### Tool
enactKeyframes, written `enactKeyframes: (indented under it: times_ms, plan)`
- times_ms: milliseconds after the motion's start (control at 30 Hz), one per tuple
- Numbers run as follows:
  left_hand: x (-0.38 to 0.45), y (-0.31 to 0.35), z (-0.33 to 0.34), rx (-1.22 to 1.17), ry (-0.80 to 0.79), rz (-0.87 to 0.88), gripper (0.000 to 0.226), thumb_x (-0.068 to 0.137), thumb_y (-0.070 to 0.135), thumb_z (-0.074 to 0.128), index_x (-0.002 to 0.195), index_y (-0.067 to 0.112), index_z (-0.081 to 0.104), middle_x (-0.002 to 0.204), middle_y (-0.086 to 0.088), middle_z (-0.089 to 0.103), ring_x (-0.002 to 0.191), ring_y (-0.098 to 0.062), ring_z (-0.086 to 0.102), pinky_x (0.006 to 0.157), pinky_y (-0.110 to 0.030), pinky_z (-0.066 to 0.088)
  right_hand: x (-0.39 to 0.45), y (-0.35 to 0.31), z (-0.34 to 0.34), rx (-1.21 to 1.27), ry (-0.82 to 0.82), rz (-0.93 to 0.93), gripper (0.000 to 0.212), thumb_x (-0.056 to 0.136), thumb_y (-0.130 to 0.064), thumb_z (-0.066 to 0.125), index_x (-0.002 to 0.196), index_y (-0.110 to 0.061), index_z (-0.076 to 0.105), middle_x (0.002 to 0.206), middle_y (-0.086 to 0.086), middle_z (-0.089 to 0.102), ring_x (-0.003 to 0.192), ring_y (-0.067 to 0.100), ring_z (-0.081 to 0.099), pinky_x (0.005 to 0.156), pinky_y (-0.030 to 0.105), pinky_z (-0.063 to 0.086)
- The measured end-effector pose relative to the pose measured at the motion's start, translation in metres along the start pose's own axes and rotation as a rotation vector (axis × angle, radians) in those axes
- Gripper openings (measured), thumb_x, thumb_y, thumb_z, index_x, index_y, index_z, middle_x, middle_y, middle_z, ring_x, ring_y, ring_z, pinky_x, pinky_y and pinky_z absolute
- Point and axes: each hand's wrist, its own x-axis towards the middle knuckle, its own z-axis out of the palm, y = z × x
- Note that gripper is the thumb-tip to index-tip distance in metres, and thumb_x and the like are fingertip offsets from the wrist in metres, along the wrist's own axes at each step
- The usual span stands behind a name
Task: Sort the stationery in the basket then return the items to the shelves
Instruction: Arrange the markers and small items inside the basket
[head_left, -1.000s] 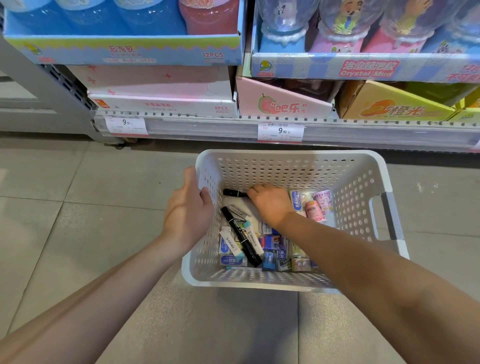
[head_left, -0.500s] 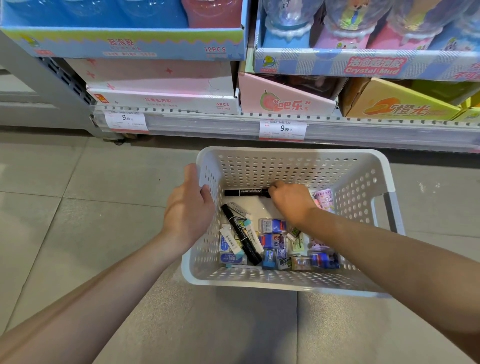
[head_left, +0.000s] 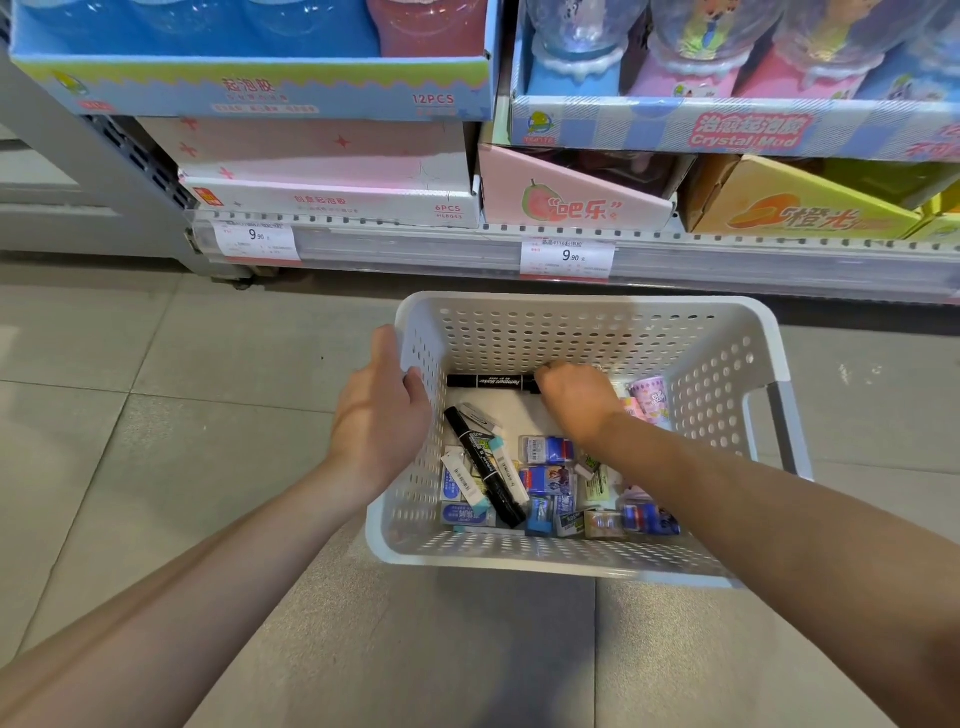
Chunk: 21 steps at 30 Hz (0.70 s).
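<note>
A white perforated basket sits on the tiled floor below a shelf. My left hand grips its left rim, thumb outside and fingers curled over the edge. My right hand reaches inside and pinches the right end of a black permanent marker lying along the far wall. A second black marker lies diagonally on the bottom among several boxed erasers and white correction tapes. Pink packets show just right of my right hand.
The shelf edge with two 9.90 price tags runs just behind the basket. Above it stand display boxes: a pink-white one, a pink guava one, an orange one, slime jar trays higher up. Grey floor tiles surround the basket.
My right hand slid right across the basket's far side and drew the black marker out from under it, now holding its right end. My left hand kept its grip on the rim.
</note>
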Motion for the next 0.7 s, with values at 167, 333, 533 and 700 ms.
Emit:
enactKeyframes:
  times_ms: [167, 333, 533, 700]
  plan:
    - [0.0, 0.001, -0.001, 0.002, -0.003, 0.01, 0.018, 0.1, 0.011, 0.039, 0.117, 0.012, 0.035, 0.058, -0.004, 0.043, 0.05, -0.022, 0.043, 0.048, -0.033, 0.032, -0.011, -0.004, -0.005, -0.004, 0.095, -0.054, 0.016, 0.095, -0.006, 0.041, 0.101, -0.006, 0.056, 0.084, 0.008, 0.062, 0.066, 0.024, 0.049, 0.058, 0.03, 0.039]
    - [-0.001, 0.0, 0.0, 0.007, -0.001, 0.023, 0.018, 0.099, 0.01, 0.04, 0.116, 0.011, 0.035, 0.059, -0.004, 0.042, 0.05, -0.023, 0.043, 0.048, -0.035, 0.032, -0.024, -0.028, -0.002, 0.138, 0.087, -0.208, 0.027, 0.093, -0.035, 0.049, 0.1, -0.013, 0.064, 0.099, 0.002, 0.059, 0.087, 0.021, 0.062, 0.063, 0.026, 0.044]
    - [0.001, 0.0, 0.0, 0.009, 0.0, 0.021, 0.019, 0.099, 0.01, 0.039, 0.118, 0.01, 0.034, 0.058, -0.004, 0.041, 0.049, -0.02, 0.04, 0.048, -0.034, 0.031, -0.026, -0.043, 0.011, 0.238, -0.108, -0.16, 0.034, 0.082, -0.042, 0.064, 0.102, -0.015, 0.068, 0.116, 0.006, 0.053, 0.104, 0.024, 0.057, 0.08, 0.03, 0.047]
    - [0.001, -0.004, 0.001, 0.007, -0.002, 0.013, 0.017, 0.1, 0.011, 0.038, 0.116, 0.011, 0.034, 0.059, -0.005, 0.043, 0.049, -0.022, 0.042, 0.048, -0.034, 0.033, -0.028, -0.056, 0.017, 0.167, -0.112, -0.113, 0.048, 0.08, -0.047, 0.064, 0.11, -0.009, 0.063, 0.131, 0.009, 0.048, 0.108, 0.026, 0.054, 0.081, 0.032, 0.045]
